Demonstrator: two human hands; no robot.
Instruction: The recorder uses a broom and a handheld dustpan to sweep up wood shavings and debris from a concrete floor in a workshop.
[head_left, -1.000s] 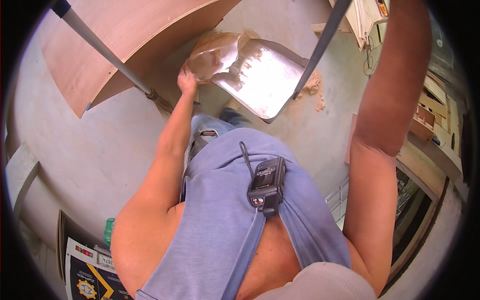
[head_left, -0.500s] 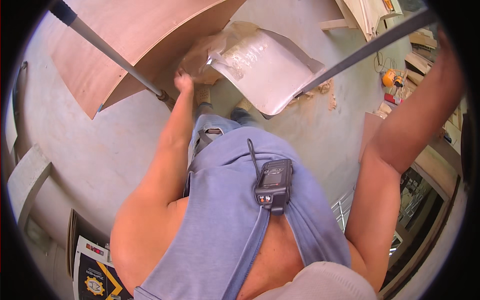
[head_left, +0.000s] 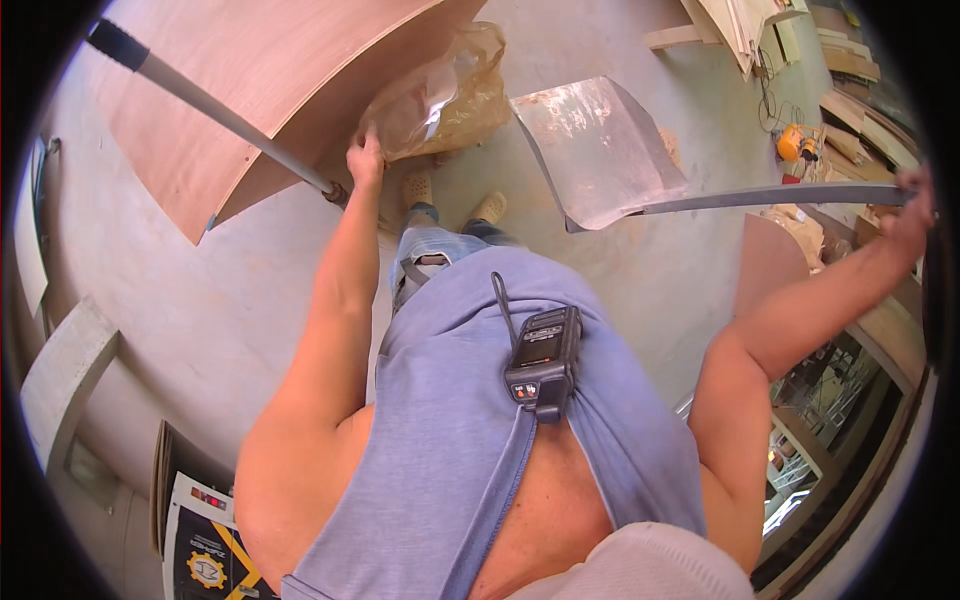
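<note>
My left hand (head_left: pixel 366 158) pinches the edge of a clear, crumpled plastic bag (head_left: pixel 465 105), which hangs beside the curved plywood piece. Out to the far right, my right hand (head_left: pixel 908 218) is wrapped round the end of a long grey handle (head_left: pixel 760 198). That handle leads to a wide metal dustpan (head_left: pixel 595 145), dusty and scuffed inside, held right of the bag and apart from it. A grey pole with a black grip (head_left: pixel 225 118) leans across the plywood edge at left; its lower end is partly hidden.
Large curved plywood (head_left: pixel 170 130) fills the upper left. Wood offcuts (head_left: pixel 850 65) lie at the upper right, near an orange tool (head_left: pixel 795 143) with a cord. A black handheld radio (head_left: pixel 543 365) hangs on my chest. My feet in clogs (head_left: pixel 488 208) stand on the grey floor.
The dustpan has moved away from the bag to the right, and its handle has swung down to nearly level. My right hand has come lower into view. My left hand keeps hold of the bag.
</note>
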